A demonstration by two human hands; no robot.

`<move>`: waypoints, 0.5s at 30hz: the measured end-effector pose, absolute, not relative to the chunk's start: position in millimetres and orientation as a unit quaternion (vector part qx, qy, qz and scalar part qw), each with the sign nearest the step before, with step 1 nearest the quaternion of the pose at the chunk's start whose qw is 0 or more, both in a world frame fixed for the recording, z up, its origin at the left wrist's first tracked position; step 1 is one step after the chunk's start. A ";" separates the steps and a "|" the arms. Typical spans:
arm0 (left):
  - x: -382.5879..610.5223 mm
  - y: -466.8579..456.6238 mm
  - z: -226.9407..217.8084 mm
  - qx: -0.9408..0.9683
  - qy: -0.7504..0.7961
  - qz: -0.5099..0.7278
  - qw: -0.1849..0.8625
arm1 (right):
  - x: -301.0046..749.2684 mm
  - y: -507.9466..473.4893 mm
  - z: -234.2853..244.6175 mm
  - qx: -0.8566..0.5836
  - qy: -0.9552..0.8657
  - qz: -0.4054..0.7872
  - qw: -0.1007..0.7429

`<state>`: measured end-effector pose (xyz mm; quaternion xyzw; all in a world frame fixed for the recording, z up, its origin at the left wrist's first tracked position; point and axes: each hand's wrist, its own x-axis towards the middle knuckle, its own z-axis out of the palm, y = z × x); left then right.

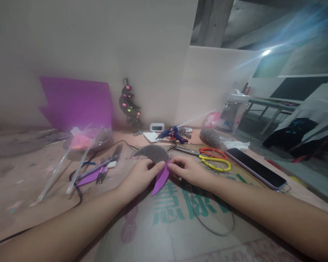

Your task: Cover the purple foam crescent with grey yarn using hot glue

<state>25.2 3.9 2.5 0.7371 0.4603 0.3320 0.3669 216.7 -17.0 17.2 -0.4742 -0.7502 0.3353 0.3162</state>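
Left hand (139,178) grips a flat purple crescent (161,178), partly wrapped in grey yarn (154,153), at centre; right hand (190,170), fingers curled, meets its right edge, hold unclear. Slack in the loose grey strand (220,235), near right, could loosen the wraps.

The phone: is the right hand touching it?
Apart. The head view shows the scissors' yellow handle lying in the gap between the right hand and the phone.
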 end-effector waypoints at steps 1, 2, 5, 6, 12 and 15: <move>25.4 4.1 2.4 0.731 0.459 0.339 0.373 | 216.7 -16.9 17.0 -0.478 -0.742 0.345 0.319; 25.6 4.4 2.1 0.726 0.457 0.349 0.378 | 216.8 -16.8 16.6 -0.483 -0.734 0.355 0.321; 26.4 5.1 1.5 0.712 0.448 0.375 0.389 | 217.6 -16.7 14.9 -0.493 -0.715 0.374 0.325; 26.7 5.2 1.7 0.709 0.445 0.381 0.393 | 217.9 -16.8 14.6 -0.495 -0.712 0.376 0.327; 27.8 4.0 6.8 0.694 0.437 0.386 0.422 | 217.0 -18.0 16.9 -0.498 -0.704 0.381 0.334; 26.9 4.1 7.5 0.704 0.443 0.365 0.418 | 216.4 -18.0 17.8 -0.496 -0.707 0.379 0.333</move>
